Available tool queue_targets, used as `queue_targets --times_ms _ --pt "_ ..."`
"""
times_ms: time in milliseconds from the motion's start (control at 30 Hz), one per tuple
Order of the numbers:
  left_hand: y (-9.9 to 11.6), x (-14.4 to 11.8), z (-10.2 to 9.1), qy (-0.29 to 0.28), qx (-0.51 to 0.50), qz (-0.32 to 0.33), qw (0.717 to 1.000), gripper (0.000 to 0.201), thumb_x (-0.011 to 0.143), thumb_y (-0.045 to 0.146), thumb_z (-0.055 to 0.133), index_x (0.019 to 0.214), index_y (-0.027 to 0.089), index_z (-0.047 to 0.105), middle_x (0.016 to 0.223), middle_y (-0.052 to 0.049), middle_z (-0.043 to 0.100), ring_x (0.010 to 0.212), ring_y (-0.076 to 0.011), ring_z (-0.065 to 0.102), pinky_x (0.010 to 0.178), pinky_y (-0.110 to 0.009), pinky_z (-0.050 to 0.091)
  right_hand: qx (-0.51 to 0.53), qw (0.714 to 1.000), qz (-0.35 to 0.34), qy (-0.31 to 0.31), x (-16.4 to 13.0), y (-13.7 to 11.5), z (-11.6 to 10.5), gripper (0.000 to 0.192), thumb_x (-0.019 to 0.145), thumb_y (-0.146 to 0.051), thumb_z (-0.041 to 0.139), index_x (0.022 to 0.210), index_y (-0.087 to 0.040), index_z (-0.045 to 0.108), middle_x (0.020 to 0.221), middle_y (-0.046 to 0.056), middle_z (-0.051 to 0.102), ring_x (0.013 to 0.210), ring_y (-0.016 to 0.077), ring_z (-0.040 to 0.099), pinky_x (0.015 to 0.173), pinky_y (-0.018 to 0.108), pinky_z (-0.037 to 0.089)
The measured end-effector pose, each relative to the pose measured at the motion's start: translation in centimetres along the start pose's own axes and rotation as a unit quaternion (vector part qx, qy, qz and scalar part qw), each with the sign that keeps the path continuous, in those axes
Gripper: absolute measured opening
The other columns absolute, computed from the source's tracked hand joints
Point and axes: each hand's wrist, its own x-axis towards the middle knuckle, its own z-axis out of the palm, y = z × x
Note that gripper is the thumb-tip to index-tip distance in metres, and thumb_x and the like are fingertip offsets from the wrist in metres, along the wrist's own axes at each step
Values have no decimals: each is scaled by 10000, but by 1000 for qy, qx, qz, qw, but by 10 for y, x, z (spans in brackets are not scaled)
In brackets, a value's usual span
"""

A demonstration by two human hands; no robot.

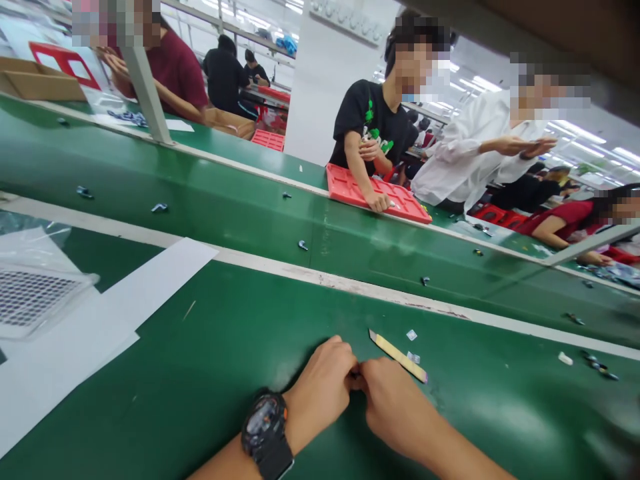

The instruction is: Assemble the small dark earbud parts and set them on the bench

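Note:
My left hand (327,380), with a black watch (265,427) on its wrist, rests low over the green work surface (210,360). Its fingers are curled and meet those of my right hand (393,403). Both hands are closed together at the fingertips; whatever is between them is hidden, with only a small dark spot showing. Just beyond my right hand lies a craft knife (400,357) with a yellow handle and its blade exposed. Two small square stickers (411,335) lie beside the knife, one partly behind it.
White paper sheets (150,283) and a plastic-wrapped grid tray (37,300) lie at left. Small dark parts (160,208) are scattered along the green conveyor belt (240,213) beyond a pale rail. Across it, a person in a black shirt leans over a red tray (350,187); other people work nearby.

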Motion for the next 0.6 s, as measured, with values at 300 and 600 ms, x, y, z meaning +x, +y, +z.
queue_targets --times_ms 300,600 --pt "-5 -1 -1 19 -26 -23 999 237 780 -11 597 653 190 587 699 -21 584 754 -198 537 746 -324 434 23 1000 2 9 4 2 0 246 684 74 540 656 -142 655 717 145 713 626 224 608 547 319 203" --pt "5 13 -9 72 -40 -26 996 184 793 19 638 805 191 703 842 -34 684 854 -217 613 827 -358 498 227 965 -46 126 1 35 14 355 1008 -338 400 777 -176 616 685 33 638 625 173 570 554 256 399"
